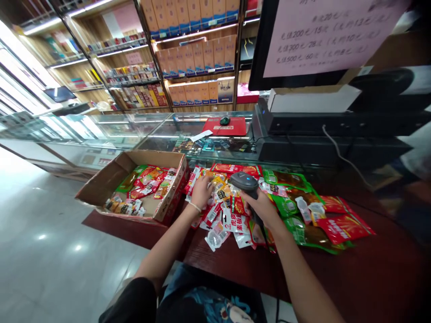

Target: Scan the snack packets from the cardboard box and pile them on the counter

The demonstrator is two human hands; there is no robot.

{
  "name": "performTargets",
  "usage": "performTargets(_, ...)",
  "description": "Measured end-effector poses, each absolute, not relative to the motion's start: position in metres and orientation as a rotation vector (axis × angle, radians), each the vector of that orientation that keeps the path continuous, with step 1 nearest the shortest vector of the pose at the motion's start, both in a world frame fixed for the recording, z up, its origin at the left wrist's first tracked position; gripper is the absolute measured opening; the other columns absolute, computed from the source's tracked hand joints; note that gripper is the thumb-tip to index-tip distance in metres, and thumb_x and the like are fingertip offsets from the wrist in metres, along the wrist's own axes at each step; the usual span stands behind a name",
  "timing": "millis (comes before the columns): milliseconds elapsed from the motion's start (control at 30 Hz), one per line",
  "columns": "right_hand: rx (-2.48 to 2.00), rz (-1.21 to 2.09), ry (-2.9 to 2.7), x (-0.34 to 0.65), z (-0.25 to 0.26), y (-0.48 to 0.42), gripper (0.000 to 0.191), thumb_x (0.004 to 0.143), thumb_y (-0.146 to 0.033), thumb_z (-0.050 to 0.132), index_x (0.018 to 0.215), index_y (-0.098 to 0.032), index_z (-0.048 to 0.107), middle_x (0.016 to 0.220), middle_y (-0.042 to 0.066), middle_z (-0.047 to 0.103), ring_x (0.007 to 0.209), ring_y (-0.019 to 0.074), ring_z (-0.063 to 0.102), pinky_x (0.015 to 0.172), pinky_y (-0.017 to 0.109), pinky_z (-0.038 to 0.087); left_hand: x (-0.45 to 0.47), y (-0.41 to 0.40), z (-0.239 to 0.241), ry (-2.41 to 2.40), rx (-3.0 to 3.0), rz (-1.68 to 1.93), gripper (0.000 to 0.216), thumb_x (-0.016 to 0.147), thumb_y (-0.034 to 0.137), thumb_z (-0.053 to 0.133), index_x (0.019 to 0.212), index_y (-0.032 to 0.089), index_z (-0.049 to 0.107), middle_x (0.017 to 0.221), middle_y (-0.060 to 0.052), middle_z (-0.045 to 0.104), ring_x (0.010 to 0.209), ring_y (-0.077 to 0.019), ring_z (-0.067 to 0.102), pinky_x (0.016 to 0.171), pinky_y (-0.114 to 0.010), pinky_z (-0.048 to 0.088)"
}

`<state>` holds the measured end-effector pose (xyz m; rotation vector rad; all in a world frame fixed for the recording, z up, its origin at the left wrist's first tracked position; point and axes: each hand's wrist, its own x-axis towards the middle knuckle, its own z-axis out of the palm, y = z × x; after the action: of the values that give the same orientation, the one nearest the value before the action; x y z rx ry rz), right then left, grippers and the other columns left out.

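My right hand point(264, 206) is wrapped round the handle of a dark barcode scanner point(244, 180). Its head points left over a pile of snack packets, and a small blue light shows on top. At the pile's left side, my left hand point(202, 190) has its fingers bent on a yellow snack packet point(220, 185); the fingertips are partly hidden. Under and between the hands lie red-and-white packets point(232, 219) and a clear-fronted packet point(217, 235). Right of the scanner, green-edged packets point(303, 231) and red packets point(346, 224) overlap.
An open cardboard box point(175, 197) with several snack packets stands left of the pile. Behind is a glass counter point(151, 132) with a red mat point(237, 128) and a mouse point(225, 120). A monitor with a pink paper sign point(323, 40) rises at right. The scanner's cable point(278, 278) hangs over the table's front edge.
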<state>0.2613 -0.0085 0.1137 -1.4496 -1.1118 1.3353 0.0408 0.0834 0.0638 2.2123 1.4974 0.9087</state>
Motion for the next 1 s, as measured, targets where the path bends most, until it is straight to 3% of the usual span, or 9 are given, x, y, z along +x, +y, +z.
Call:
performTargets(133, -1.460, 1.325, -1.130, 0.253, 0.121, -0.004, 0.035, 0.074, -0.049, 0.067, 0.087, -0.022, 0.049, 0.051, -0.007, 0.054, 0.036, 0.0117, 0.048, 0.034, 0.022, 0.036, 0.036, 0.075, 0.086, 1.426, 2.215, 1.006, 0.030, 0.083, 0.018, 0.058, 0.113, 0.018, 0.058, 0.111, -0.010, 0.062, 0.105, -0.0220, 0.058, 0.094, -0.038, 0.045)
performTargets(300, -1.448, 1.228, -1.264, 0.233, 0.135, 0.009, 0.032, 0.076, -0.048, 0.065, 0.071, -0.022, 0.047, 0.046, -0.005, 0.050, 0.034, 0.0119, 0.047, 0.035, 0.024, 0.036, 0.024, 0.056, 0.128, 1.366, 2.177, 1.126, 0.034, 0.088, 0.023, 0.054, 0.122, 0.019, 0.053, 0.114, -0.010, 0.062, 0.099, -0.0194, 0.061, 0.090, -0.034, 0.049)
performTargets(533, -1.374, 1.298, -1.406, 0.181, 0.157, 0.035, 0.035, 0.073, -0.050, 0.067, 0.072, -0.021, 0.049, 0.045, -0.005, 0.050, 0.033, 0.0107, 0.046, 0.034, 0.022, 0.036, -0.063, 0.040, 0.178, 1.568, 2.209, 1.154, 0.022, 0.091, 0.027, 0.049, 0.109, 0.022, 0.061, 0.105, -0.005, 0.067, 0.095, -0.0175, 0.063, 0.087, -0.031, 0.050)
performTargets(700, -1.260, 1.407, -1.515, 0.126, 0.168, 0.054, 0.033, 0.075, -0.050, 0.066, 0.077, -0.020, 0.051, 0.048, -0.005, 0.053, 0.033, 0.0104, 0.048, 0.032, 0.021, 0.037, -0.154, 0.041, 0.178, 1.853, 2.105, 1.169, 0.018, 0.088, 0.026, 0.053, 0.102, 0.021, 0.063, 0.099, -0.004, 0.069, 0.089, -0.0164, 0.064, 0.080, -0.028, 0.051)
performTargets(1000, -1.160, 1.442, -1.723, 0.033, 0.173, 0.097, 0.028, 0.078, -0.044, 0.064, 0.086, -0.020, 0.053, 0.045, -0.006, 0.052, 0.031, 0.0116, 0.048, 0.030, 0.021, 0.039, -0.263, 0.059, 0.159, 2.171, 1.895, 0.969, 0.019, 0.084, 0.025, 0.055, 0.100, 0.019, 0.062, 0.099, -0.005, 0.069, 0.088, -0.0180, 0.065, 0.082, -0.031, 0.050)
